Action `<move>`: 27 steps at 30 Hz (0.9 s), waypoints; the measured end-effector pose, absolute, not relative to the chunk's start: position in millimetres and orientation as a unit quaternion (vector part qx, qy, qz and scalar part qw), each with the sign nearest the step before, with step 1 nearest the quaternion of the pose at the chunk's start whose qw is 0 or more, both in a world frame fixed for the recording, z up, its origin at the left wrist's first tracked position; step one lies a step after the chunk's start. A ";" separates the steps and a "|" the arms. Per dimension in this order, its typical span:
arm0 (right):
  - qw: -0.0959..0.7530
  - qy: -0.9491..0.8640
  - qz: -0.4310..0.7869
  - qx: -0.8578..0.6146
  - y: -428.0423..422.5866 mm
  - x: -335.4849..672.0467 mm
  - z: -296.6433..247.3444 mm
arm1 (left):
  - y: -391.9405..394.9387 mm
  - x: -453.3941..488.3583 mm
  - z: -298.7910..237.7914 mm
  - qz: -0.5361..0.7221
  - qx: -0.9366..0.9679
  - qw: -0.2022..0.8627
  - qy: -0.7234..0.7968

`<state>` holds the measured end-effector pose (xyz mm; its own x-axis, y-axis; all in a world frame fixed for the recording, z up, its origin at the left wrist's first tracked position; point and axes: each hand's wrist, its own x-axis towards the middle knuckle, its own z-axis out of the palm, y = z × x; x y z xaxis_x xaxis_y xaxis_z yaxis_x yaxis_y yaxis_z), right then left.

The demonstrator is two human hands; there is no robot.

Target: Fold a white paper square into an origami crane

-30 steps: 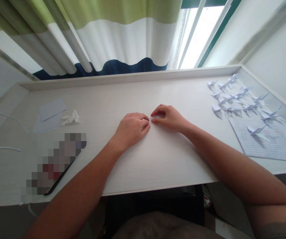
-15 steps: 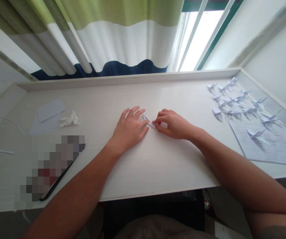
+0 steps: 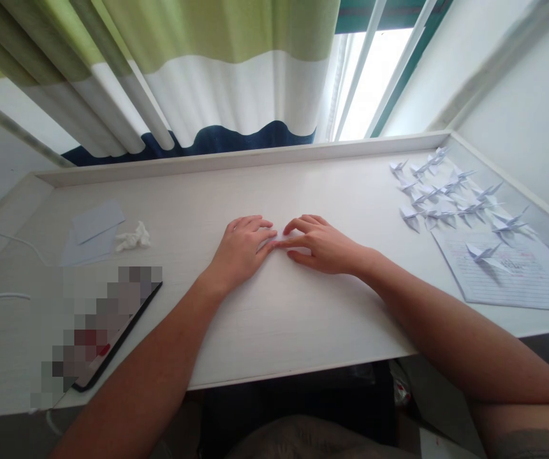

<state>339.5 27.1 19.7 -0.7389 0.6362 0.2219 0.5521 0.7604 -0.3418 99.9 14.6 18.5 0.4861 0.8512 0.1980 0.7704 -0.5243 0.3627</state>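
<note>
A small folded paper [image 3: 280, 236] lies on the white desk between my hands, mostly hidden by fingers. My left hand [image 3: 244, 248] rests on the desk, its thumb and index finger closed on the paper's left side. Across from it, my right hand [image 3: 319, 244] has its fingers apart, with the index finger stretched out onto the paper close to my left thumb. How the paper is folded cannot be made out.
Several folded paper cranes [image 3: 439, 194] stand at the back right, one on a lined written sheet [image 3: 518, 274]. At the left lie paper sheets [image 3: 98, 221], a crumpled tissue [image 3: 133, 237] and a blurred dark-edged device [image 3: 125, 335]. A striped curtain [image 3: 236, 83] hangs behind the desk [image 3: 264, 331].
My right hand has gone from pinching the paper's right end to a spread pose with the index finger extended on it. The paper is now more covered. The view has shifted slightly.
</note>
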 end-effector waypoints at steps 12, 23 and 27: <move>0.219 -0.905 0.167 -0.325 38.1 340.0 8.2 | 13.0 99.2 28.3 0.169 0.874 0.095 0.447; 0.216 -0.904 0.169 -0.329 39.6 334.0 7.5 | 22.2 94.5 20.9 0.197 0.871 0.157 0.421; 0.226 -0.895 0.181 -0.339 38.6 331.2 6.8 | 24.3 93.7 18.4 0.233 0.851 0.205 0.423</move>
<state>331.2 38.6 6.8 -0.6682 0.6891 0.2806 0.5254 0.7040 -0.4779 93.7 24.3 18.4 0.5335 0.8158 0.2232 0.6244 -0.5579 0.5467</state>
